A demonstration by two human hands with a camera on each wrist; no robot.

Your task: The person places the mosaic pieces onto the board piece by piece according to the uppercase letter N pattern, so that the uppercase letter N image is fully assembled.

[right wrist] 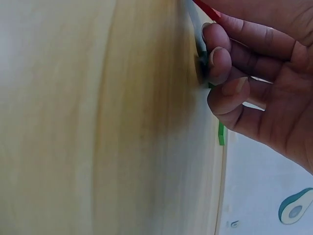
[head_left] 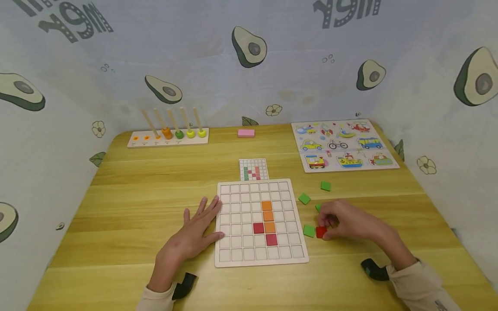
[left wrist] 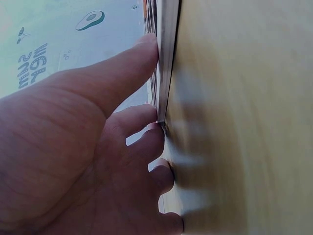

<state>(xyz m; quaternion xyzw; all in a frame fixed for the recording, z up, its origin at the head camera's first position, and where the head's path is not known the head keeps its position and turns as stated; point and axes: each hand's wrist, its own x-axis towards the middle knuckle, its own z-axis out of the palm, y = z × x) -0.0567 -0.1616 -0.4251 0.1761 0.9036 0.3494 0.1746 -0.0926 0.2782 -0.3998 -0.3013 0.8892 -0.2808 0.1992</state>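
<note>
A square wooden grid board lies in the middle of the table, with three orange tiles and two red tiles in its cells. My left hand lies with spread fingers against the board's left edge. In the left wrist view the thumb touches that edge. To the right of the board, my right hand pinches a red tile between thumb and finger, partly hidden, just above or at the table. Beside it lies a green tile; another green tile is half covered by the hand.
Farther back are green tiles. A pattern card touches the board's far edge. Along the back stand a peg stand with beads, a pink block and a vehicle puzzle board. A patterned cloth hangs behind.
</note>
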